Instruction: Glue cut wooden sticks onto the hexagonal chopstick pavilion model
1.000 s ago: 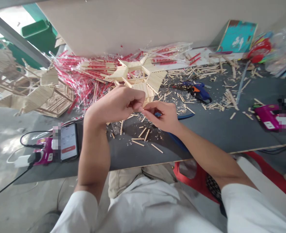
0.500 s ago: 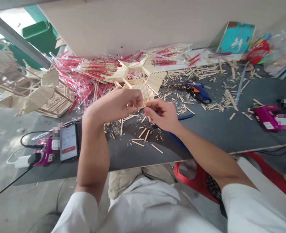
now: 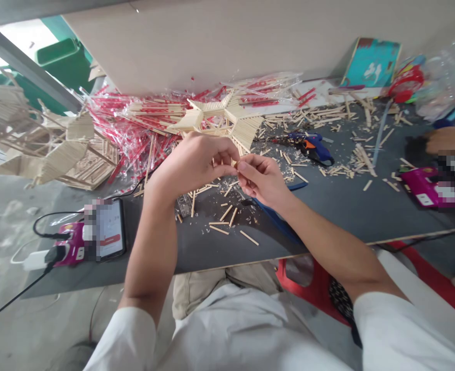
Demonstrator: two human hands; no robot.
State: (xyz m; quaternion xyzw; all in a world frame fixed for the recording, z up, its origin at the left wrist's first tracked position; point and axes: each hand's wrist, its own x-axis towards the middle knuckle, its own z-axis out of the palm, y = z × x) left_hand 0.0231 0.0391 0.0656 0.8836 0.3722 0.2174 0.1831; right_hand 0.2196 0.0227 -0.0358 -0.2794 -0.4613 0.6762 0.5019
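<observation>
My left hand (image 3: 200,159) and my right hand (image 3: 264,180) meet fingertip to fingertip above the table, both in a pinch. A tiny pale bit shows between the fingertips, too small to name. Just behind them is a star-shaped model built of thin wooden sticks (image 3: 246,129), partly covered by my left hand. Loose cut sticks (image 3: 233,216) lie scattered on the dark table below my hands. To the right of the model rests a blue glue gun (image 3: 315,147) with an orange trigger.
Red-and-clear plastic packets of sticks (image 3: 134,113) pile along the back. Another stick structure (image 3: 61,149) stands at far left. A phone (image 3: 110,226) lies beside a purple power strip (image 3: 70,242). At far right, another person's hand (image 3: 449,140) is above a second purple power strip (image 3: 416,185).
My hands have closed together, the left shifting right until its fingertips meet the right's. Another person's hand has come into view at the far right.
</observation>
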